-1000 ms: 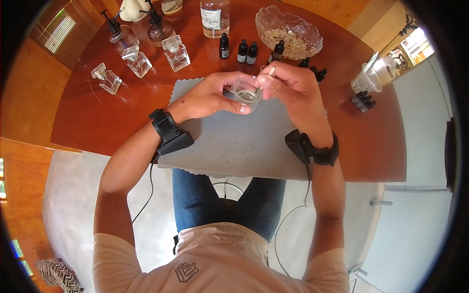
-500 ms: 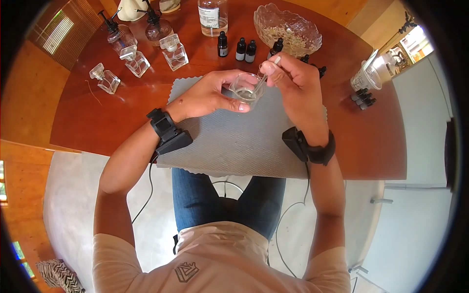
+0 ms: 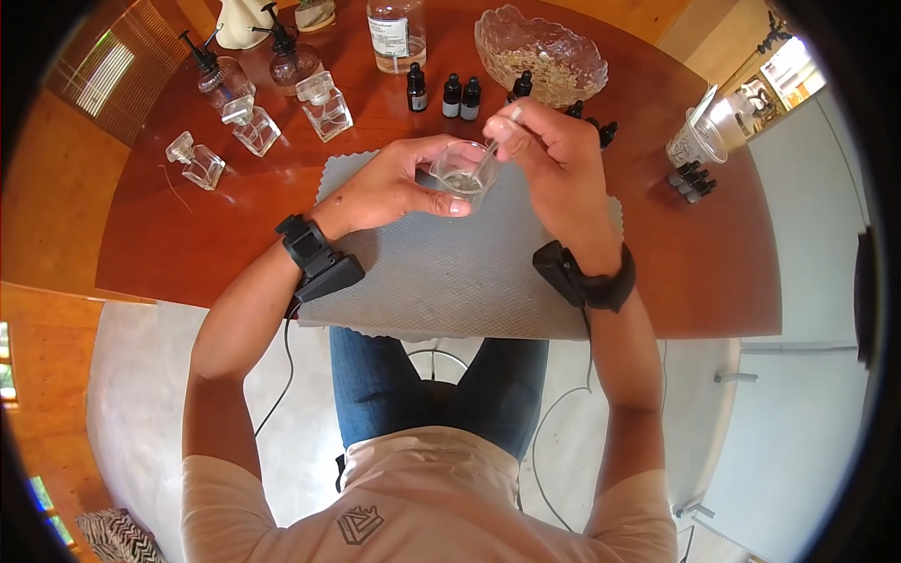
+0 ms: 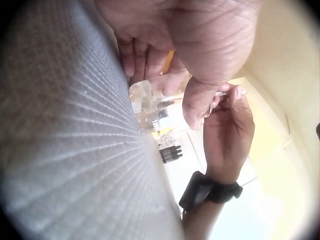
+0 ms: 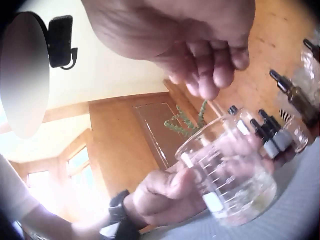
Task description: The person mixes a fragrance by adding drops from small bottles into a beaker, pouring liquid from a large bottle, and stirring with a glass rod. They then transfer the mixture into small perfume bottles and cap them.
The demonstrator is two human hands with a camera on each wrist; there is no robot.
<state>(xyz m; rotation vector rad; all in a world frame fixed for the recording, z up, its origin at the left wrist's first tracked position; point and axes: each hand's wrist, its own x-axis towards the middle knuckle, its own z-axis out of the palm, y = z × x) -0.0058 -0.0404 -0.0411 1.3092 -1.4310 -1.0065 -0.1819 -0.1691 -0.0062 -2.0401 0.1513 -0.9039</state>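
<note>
A clear glass beaker (image 3: 462, 178) with a little liquid at its bottom is gripped by the left hand (image 3: 394, 188), thumb on the near side. Between thumb and fingers the right hand (image 3: 554, 159) pinches a thin clear rod (image 3: 488, 159), whose lower end is inside the beaker. White graduation marks show on the beaker (image 5: 230, 175) in the right wrist view, with the left hand (image 5: 165, 195) around it and the right hand (image 5: 185, 40) above. In the left wrist view, the left hand (image 4: 200, 45) partly hides the beaker (image 4: 150, 105); the right hand (image 4: 227, 132) is beyond.
A grey mat (image 3: 422, 272) lies under the hands. Behind are small black dropper bottles (image 3: 417, 88), a labelled bottle (image 3: 394, 38) and a glass bowl (image 3: 544, 61). Square glass bottles (image 3: 327, 108) and dark pump bottles (image 3: 293, 61) stand left. At right are a cup (image 3: 694, 141) and more droppers (image 3: 693, 182).
The right hand has shifted left and slightly up with the rod, which now tilts more visibly into the beaker. The left hand and beaker sit slightly further left in view.
</note>
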